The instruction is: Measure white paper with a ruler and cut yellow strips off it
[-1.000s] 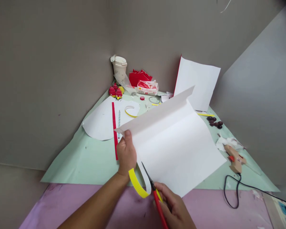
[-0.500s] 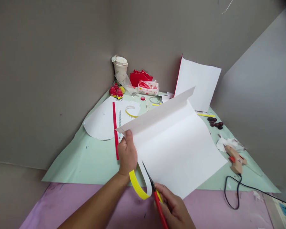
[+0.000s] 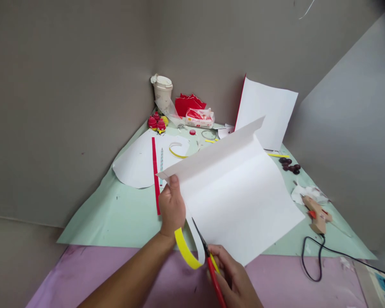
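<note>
My left hand [image 3: 173, 205] grips the left edge of a large white sheet of paper [image 3: 231, 201], its thumb on top. The sheet is tilted and has a folded flap along its far side. My right hand [image 3: 232, 276] is closed around scissors [image 3: 214, 273] with red and yellow handles. The blades lie at the sheet's left edge, where a narrow strip [image 3: 186, 254], yellow on one face and white on the other, curls down below my left hand. Beyond my left hand lie a red strip [image 3: 155, 184] and a patterned pencil [image 3: 161, 160] on white paper.
A beige glue gun [image 3: 319, 218] with a black cord lies at the right, near dark round beads [image 3: 290, 166]. At the back are a lidded cup [image 3: 162, 87], a wipes packet [image 3: 199, 119], red paper [image 3: 189, 104] and a standing white sheet [image 3: 265, 111]. Walls close in behind.
Almost nothing differs. The held sheet has shifted very slightly; both hands keep their grip and the scissors stay at the strip.
</note>
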Available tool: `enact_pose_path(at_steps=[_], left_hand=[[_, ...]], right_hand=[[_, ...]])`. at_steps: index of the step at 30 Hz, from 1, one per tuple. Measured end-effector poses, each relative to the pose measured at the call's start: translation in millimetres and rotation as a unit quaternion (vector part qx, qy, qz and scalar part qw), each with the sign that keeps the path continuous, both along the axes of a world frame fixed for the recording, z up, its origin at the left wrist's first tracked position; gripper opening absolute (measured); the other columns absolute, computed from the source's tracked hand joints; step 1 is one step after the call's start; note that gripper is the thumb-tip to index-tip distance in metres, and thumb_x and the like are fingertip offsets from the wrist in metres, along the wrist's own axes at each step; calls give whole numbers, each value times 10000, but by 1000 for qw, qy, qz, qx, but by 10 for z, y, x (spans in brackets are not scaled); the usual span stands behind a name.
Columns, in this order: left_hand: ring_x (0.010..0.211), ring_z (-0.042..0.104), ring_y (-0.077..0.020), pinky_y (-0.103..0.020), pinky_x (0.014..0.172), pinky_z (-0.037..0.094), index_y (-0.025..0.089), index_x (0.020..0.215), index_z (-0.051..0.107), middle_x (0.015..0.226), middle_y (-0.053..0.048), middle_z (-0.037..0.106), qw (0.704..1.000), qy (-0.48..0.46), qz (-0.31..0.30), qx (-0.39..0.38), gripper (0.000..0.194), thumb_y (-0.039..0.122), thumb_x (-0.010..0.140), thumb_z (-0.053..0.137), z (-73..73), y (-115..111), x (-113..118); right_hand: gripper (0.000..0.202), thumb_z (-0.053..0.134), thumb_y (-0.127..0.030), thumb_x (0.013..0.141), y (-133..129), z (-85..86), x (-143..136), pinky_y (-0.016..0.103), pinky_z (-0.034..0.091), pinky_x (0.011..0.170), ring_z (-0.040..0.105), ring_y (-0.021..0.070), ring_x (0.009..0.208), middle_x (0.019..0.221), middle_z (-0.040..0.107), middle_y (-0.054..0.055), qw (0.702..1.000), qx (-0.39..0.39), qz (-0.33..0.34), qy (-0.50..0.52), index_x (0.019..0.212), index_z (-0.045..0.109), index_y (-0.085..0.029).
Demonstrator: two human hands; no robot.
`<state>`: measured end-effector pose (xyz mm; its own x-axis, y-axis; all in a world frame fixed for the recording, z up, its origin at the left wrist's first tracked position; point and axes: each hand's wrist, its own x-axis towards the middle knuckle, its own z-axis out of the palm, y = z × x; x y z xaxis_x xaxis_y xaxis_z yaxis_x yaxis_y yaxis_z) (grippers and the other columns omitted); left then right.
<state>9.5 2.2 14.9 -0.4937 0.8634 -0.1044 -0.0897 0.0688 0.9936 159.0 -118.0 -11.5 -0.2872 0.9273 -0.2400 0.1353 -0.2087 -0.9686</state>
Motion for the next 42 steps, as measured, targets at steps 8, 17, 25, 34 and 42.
enact_pose_path(at_steps=[8, 17, 25, 34, 42], left_hand=[[721, 621, -202, -316, 755, 499, 193, 891, 685, 741, -27, 679, 1000, -12, -14, -6, 542, 683, 893, 455, 4, -14, 1], [637, 552, -186, -297, 668, 461, 218, 799, 629, 637, 10, 579, 999, -29, -21, -6, 519, 694, 892, 442, 16, -28, 15], [609, 538, -187, -303, 657, 459, 221, 740, 602, 604, 16, 563, 1000, -3, -14, -28, 531, 710, 877, 447, -17, -14, 7], [609, 557, -185, -303, 640, 464, 213, 757, 610, 620, 5, 587, 1000, -3, -22, -11, 547, 725, 866, 452, -62, -1, 7], [678, 601, -197, -308, 702, 487, 202, 794, 638, 688, -20, 647, 1000, -4, -18, -3, 538, 696, 888, 448, -15, -32, 31]], right_hand=[[492, 536, -649, 904, 14, 52, -39, 223, 330, 555, 383, 135, 608, 683, 463, -34, 999, -31, -17, 15, 1068, 649, -199], [448, 569, -571, 906, -1, 1, -8, 235, 459, 628, 519, 169, 688, 769, 617, 17, 999, -15, -36, -1, 1119, 695, -199], [458, 590, -546, 897, -19, -17, 2, 277, 517, 791, 640, 233, 882, 941, 712, 55, 999, 1, -46, -9, 1183, 703, -207], [477, 538, -614, 915, 8, 55, -14, 217, 376, 547, 403, 137, 601, 671, 467, -32, 999, -22, -18, -13, 1089, 674, -192], [434, 573, -592, 913, 39, 120, -54, 209, 347, 551, 413, 127, 629, 713, 493, -25, 998, -38, -24, 39, 1059, 664, -193]])
